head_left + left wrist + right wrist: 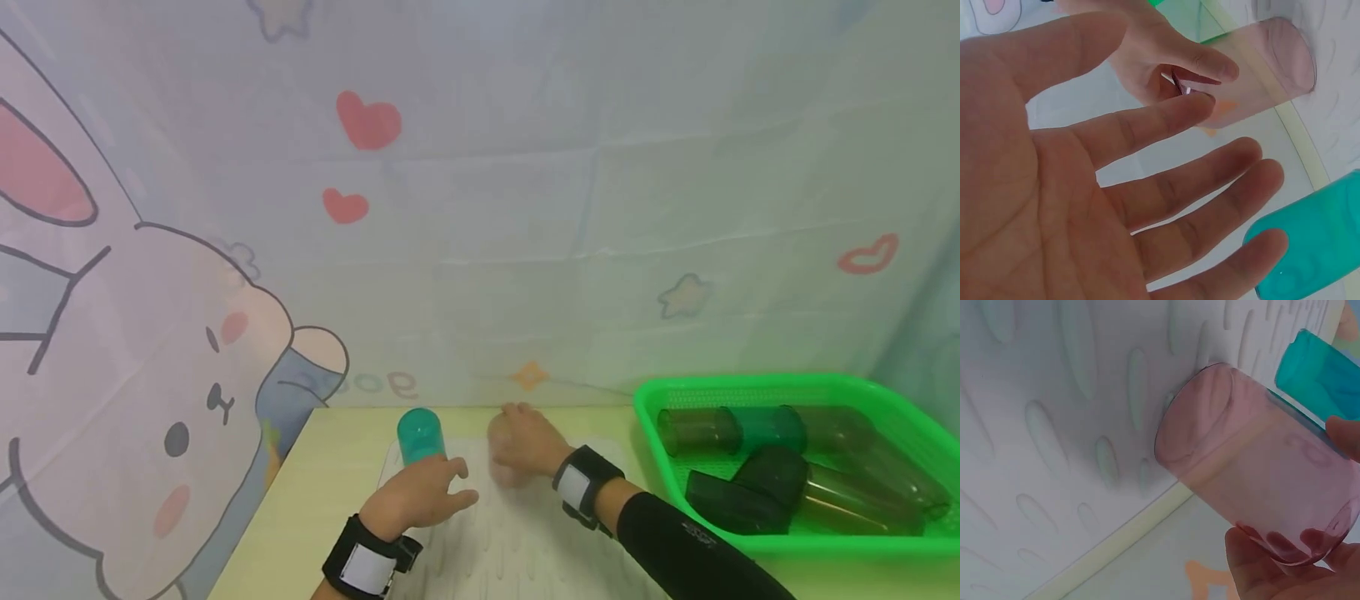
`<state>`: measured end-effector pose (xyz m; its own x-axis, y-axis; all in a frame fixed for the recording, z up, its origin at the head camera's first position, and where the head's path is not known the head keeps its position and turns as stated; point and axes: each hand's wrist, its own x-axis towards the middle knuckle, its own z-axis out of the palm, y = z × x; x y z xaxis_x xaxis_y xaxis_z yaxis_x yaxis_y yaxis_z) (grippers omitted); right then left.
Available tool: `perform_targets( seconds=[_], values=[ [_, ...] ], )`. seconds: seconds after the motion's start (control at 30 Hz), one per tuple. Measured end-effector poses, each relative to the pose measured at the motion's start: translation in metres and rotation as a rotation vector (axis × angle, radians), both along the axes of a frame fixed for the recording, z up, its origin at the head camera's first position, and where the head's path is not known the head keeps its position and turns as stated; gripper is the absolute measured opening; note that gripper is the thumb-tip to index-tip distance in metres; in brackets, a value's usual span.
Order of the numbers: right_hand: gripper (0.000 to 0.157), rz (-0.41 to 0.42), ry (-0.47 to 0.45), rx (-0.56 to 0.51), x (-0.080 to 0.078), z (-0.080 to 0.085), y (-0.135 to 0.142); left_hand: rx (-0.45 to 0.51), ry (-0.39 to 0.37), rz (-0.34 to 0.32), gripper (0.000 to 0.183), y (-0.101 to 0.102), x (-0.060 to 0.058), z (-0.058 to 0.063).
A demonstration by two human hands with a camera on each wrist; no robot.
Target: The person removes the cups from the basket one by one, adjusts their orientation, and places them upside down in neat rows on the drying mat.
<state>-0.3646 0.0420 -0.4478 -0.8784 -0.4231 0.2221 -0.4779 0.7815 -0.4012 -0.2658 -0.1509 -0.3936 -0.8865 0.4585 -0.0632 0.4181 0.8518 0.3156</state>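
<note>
A see-through pink cup (1254, 469) stands mouth down on the white ridged mat (997, 425). My right hand (528, 442) grips it around its upper end, thumb on one side and fingers on the other. A teal cup (421, 435), also base up, stands on the mat to the left. My left hand (420, 493) is in front of the teal cup with its fingers spread and nothing in them. In the left wrist view, the little finger overlaps the teal cup (1313, 237); whether it touches cannot be told.
A bright green basket (652, 450) on the right holds several see-through brown, teal and dark cups (862, 500). The pale yellow table (300, 500) ends at a printed cloth (487, 317) with hearts and a rabbit.
</note>
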Motion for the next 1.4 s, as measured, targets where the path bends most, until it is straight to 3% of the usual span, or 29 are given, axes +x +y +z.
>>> perform_targets(
  seconds=[0.27, 0.5, 0.63, 0.87, 1.1, 1.23, 1.33, 1.4],
  values=[
    [0.077, -0.004, -0.046, 0.098, 0.0, 0.021, 0.0, 0.0, -0.026, 0.023, 0.037, -0.001, 0.0, 0.001],
    [0.081, 0.034, -0.022, 0.11, 0.014, 0.056, 0.029, 0.012, -0.029, 0.022, 0.037, -0.006, 0.002, 0.0],
    [0.071, 0.081, 0.002, 0.206, 0.018, 0.073, 0.062, 0.015, -0.031, 0.011, 0.037, -0.005, 0.004, 0.001],
    [0.046, 0.124, -0.116, 0.25, 0.032, 0.093, 0.124, 0.002, -0.03, -0.002, 0.036, -0.002, 0.007, 0.003],
    [0.038, 0.149, -0.231, 0.327, 0.039, 0.085, 0.179, 0.0, -0.04, -0.006, 0.034, -0.003, 0.009, 0.002],
    [0.062, 0.097, -0.386, 0.32, 0.046, 0.073, 0.199, 0.002, -0.044, -0.017, 0.033, -0.002, 0.01, 0.0],
    [0.076, 0.059, -0.452, 0.346, 0.05, 0.064, 0.208, 0.011, -0.051, -0.025, 0.032, -0.001, 0.01, -0.001],
    [0.077, 0.056, -0.479, 0.357, 0.051, 0.058, 0.213, 0.012, -0.058, -0.026, 0.032, 0.001, 0.011, 0.0]
  ],
)
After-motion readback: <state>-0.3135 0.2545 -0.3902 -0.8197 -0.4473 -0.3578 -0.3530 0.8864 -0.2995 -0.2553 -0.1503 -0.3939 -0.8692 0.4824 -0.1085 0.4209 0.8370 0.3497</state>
